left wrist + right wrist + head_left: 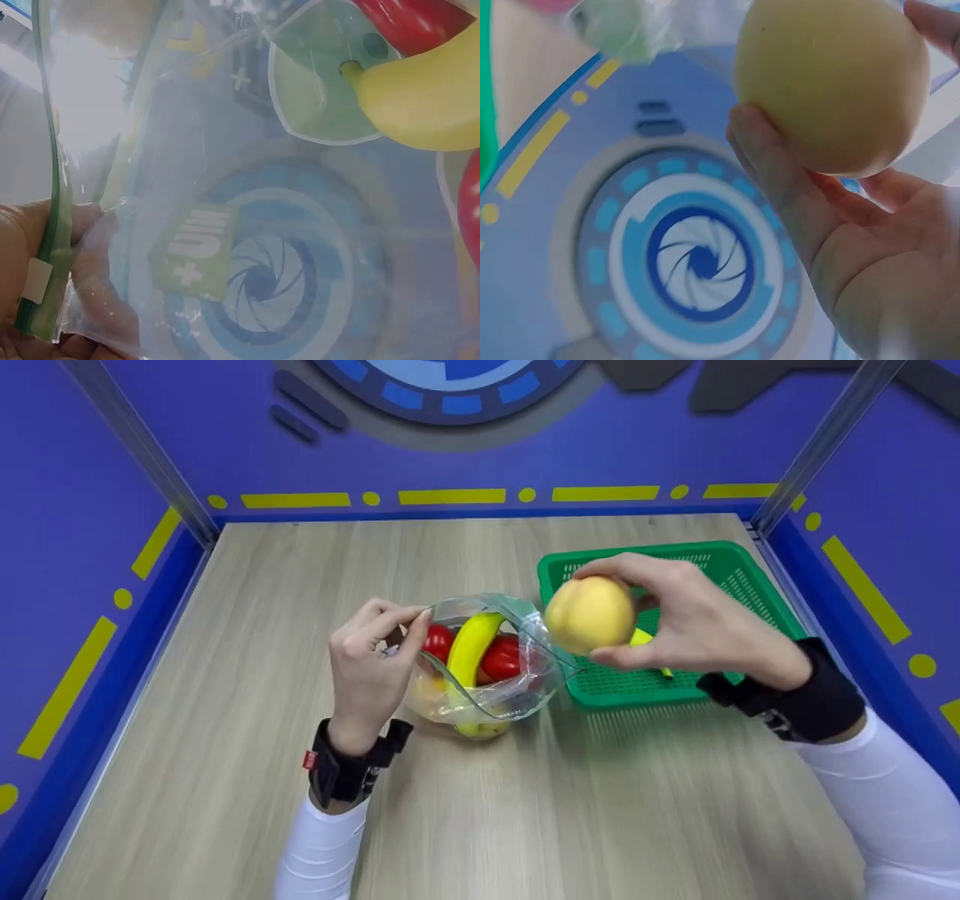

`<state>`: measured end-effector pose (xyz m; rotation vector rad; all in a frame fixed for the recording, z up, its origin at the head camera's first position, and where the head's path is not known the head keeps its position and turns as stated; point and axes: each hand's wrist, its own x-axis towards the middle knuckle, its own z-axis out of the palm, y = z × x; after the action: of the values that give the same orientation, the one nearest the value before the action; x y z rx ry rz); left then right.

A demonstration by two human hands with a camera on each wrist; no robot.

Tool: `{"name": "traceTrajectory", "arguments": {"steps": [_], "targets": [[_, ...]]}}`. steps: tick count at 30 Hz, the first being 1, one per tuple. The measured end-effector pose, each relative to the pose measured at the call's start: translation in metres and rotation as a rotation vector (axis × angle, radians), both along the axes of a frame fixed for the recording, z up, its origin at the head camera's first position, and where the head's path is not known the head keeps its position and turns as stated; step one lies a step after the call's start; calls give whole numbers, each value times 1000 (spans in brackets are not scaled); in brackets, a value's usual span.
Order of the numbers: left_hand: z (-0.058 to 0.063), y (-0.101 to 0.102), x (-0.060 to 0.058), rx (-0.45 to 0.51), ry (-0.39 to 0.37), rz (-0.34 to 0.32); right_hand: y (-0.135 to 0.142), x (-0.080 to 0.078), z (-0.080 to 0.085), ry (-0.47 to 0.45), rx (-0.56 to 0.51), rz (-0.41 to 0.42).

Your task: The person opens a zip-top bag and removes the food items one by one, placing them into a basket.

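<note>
clear, shiny plastic makes the zip bag (525, 691), mouth open on the wood-grained counter (465, 825); in it lie a smooth, curved banana (466, 652) and glossy red pieces (501, 658), with paler rounded shapes blurred behind the film. the left hand (373, 667) pinches the bag's rim. the right hand (686, 619) — fingers spread wide round it — holds a matte, grooved yellow fruit (591, 615) near the bag's mouth. the green, slotted basket (577, 556) contains a bright yellow thing (642, 637), partly hidden.

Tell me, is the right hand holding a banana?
No, the right hand holds a round yellow fruit, while a banana lies in the clear bag.
</note>
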<state>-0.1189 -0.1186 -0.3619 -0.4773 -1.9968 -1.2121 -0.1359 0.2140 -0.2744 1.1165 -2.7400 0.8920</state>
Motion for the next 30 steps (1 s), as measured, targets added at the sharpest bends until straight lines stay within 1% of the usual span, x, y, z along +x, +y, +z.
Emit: {"name": "traceTrajectory", "arguments": {"steps": [4,7,9,12,15,17,20,23,27,30], "targets": [[1,0,0,-10,-1,-6,22,-20,-7,-81,117,-87],[1,0,-1,-12,2,-7,32,-38,-20,-116,221,-116],[1,0,-1,-10,4,-9,35,-51,-33,-147,265,-119],[2,0,-1,-10,2,-8,34,-68,-58,-199,312,-110],[2,0,-1,-14,1,-2,30,-83,-81,-251,360,-93],[2,-1,-1,-20,-3,3,27,-91,-93,-284,391,-81],[1,-1,-1,-22,-7,6,23,-99,-106,-335,439,-58],[0,-2,0,-16,-8,6,20,-103,-115,-376,488,-31],[0,-2,0,-15,-10,5,18,-105,-125,-402,546,-7],[0,-1,1,-18,-10,3,17,-104,-132,-408,558,-5]]}}
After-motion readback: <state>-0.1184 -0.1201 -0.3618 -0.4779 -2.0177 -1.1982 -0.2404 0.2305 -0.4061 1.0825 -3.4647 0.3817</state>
